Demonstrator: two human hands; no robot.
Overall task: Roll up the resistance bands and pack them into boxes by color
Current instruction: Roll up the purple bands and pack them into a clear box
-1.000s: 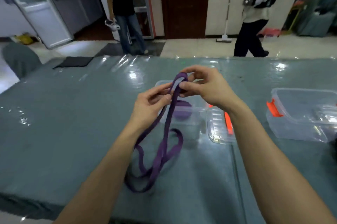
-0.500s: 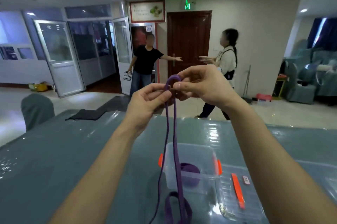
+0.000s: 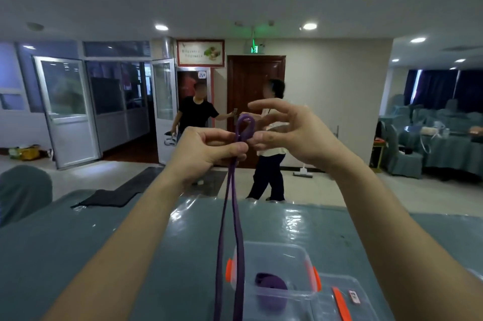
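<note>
Teal table (image 3: 78, 255) bears clear box (image 3: 274, 245); door (image 3: 256, 80) behind; left hand (image 3: 206, 148) pinches band (image 3: 230, 216).

Two hands (image 3: 206, 149) (image 3: 292, 132), two purple bands (image 3: 230, 216) (image 3: 270, 285), one clear box (image 3: 277, 245), one lid (image 3: 373, 302), two people (image 3: 196, 114) (image 3: 269, 171) standing, one table (image 3: 78, 242).

The right hand (image 3: 295, 135) has opened its fingers off the purple band (image 3: 236, 190).

Wall sign (image 3: 200, 53) lettering illegible
</note>
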